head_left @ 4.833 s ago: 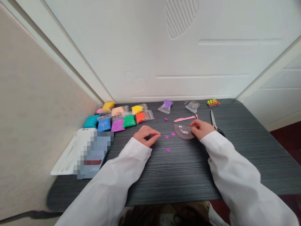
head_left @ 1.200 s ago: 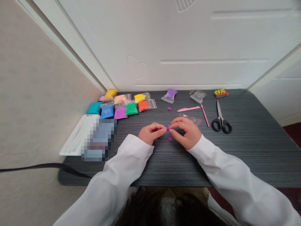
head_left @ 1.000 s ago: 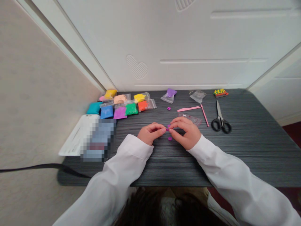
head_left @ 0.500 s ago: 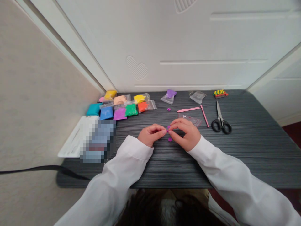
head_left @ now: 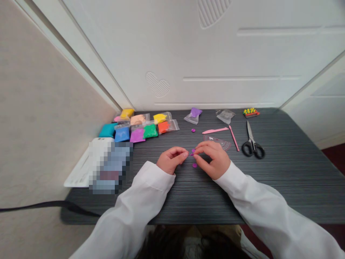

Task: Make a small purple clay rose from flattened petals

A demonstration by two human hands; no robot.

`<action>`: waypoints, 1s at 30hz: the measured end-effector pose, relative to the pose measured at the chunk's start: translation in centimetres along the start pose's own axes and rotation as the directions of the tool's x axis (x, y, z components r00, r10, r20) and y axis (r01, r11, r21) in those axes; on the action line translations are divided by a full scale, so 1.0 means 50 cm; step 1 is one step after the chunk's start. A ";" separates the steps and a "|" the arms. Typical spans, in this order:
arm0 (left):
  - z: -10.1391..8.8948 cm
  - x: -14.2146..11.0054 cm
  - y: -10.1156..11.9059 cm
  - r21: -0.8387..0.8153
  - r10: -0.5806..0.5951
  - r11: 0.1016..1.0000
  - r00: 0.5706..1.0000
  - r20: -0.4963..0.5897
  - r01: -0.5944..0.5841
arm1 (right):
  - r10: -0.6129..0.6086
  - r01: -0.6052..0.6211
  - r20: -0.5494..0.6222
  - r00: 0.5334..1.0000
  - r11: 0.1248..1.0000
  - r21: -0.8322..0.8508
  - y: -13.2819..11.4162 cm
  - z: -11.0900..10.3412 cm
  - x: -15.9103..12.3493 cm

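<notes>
Between my hands, a small piece of purple clay (head_left: pixel 192 154) is pinched at the fingertips of my right hand (head_left: pixel 213 159). Just to its left is my left hand (head_left: pixel 172 160), thumb and forefinger pressed together; whatever is in that pinch is too small to make out. A narrow gap separates the two hands. Below the right fingertips, a flat purple clay disc (head_left: pixel 194 165) lies on the dark table. More purple clay shows beside the right fingers, partly hidden by them. Farther back lies a small purple clay shape (head_left: pixel 193 130).
Behind my right hand are a clear protractor (head_left: pixel 222 143), a pink clay knife (head_left: pixel 215 130), a pink stick tool (head_left: pixel 234 138) and black-handled scissors (head_left: pixel 252 144). Bagged clay, including a green pack (head_left: pixel 150 131), sits back left near a white tray (head_left: pixel 81 167). A purple pack (head_left: pixel 195 113) lies at the back.
My left fingertips have drawn slightly left, away from the right ones, opening a gap. The purple clay stays at my right fingertips. The view has tilted up a little.
</notes>
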State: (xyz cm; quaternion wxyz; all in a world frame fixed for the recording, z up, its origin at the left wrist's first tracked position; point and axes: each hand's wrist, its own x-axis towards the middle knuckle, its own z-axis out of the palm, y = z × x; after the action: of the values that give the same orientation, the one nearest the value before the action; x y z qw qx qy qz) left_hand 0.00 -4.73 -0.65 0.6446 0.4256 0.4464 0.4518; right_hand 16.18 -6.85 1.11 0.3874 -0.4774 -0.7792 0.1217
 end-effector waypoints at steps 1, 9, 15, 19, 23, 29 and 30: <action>-0.001 0.000 0.002 -0.030 -0.040 0.999 0.999 0.014 0.040 | -0.028 0.028 -0.018 0.999 0.999 -0.037 0.001 -0.001 -0.001; 0.004 -0.009 0.022 -0.202 -0.339 0.897 0.906 0.255 0.393 | -0.282 0.267 -0.036 0.959 0.937 -0.226 0.004 -0.008 -0.006; 0.003 -0.013 0.023 -0.223 -0.331 0.892 0.905 0.265 0.392 | -0.312 0.299 -0.014 0.950 0.922 -0.244 0.005 -0.007 -0.006; 0.002 -0.015 0.022 -0.198 -0.316 0.908 0.914 0.253 0.369 | -0.294 0.285 -0.008 0.956 0.932 -0.223 0.006 -0.007 -0.007; 0.002 -0.015 0.017 -0.164 -0.268 0.939 0.943 0.196 0.301 | -0.248 0.239 -0.035 0.968 0.957 -0.163 0.003 -0.007 -0.006; -0.004 -0.012 0.016 0.162 0.018 0.987 0.999 0.028 -0.022 | 0.011 -0.009 -0.039 0.999 0.999 0.053 -0.004 -0.010 0.001; -0.005 -0.013 0.018 0.251 0.091 0.964 0.996 0.007 -0.090 | 0.046 -0.044 -0.010 0.999 0.994 0.097 -0.004 -0.010 0.003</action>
State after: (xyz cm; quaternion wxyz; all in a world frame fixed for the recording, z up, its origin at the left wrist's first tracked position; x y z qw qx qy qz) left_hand -0.54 -5.11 0.26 0.5632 0.5224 0.4817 0.4216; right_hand 16.35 -6.92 1.62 0.4118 -0.4763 -0.7592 0.1651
